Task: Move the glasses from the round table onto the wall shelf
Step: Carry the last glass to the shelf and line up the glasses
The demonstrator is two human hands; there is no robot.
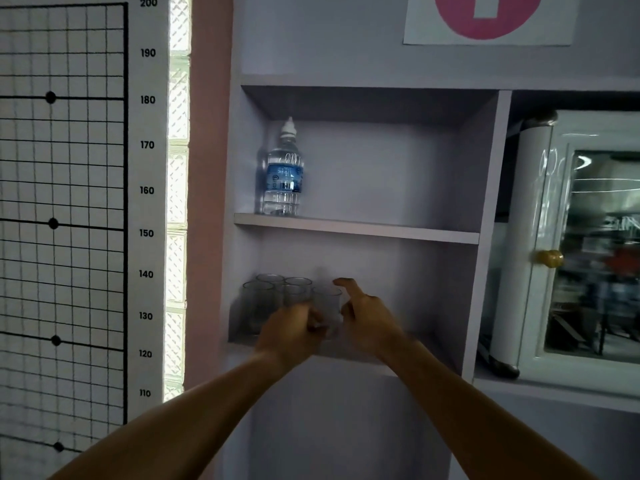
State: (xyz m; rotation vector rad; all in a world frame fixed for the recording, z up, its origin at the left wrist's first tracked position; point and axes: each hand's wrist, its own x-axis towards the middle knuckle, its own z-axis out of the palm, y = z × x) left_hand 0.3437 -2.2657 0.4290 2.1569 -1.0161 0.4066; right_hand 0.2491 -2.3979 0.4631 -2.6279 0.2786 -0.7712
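Both hands are setting a clear, fragile, slippery drinking glass (327, 308) on the lower lilac wall shelf (433, 344) beside four others: left hand (289, 329) gripping its side, right hand (369, 315) half open alongside.

**Count on the shelves**

I count five clear glasses (294, 296) grouped on the lower shelf (433, 348), though blur makes that number unsure. One water bottle (282, 174) stands on the upper shelf (381, 227). Two shelves, my two hands (289, 327).
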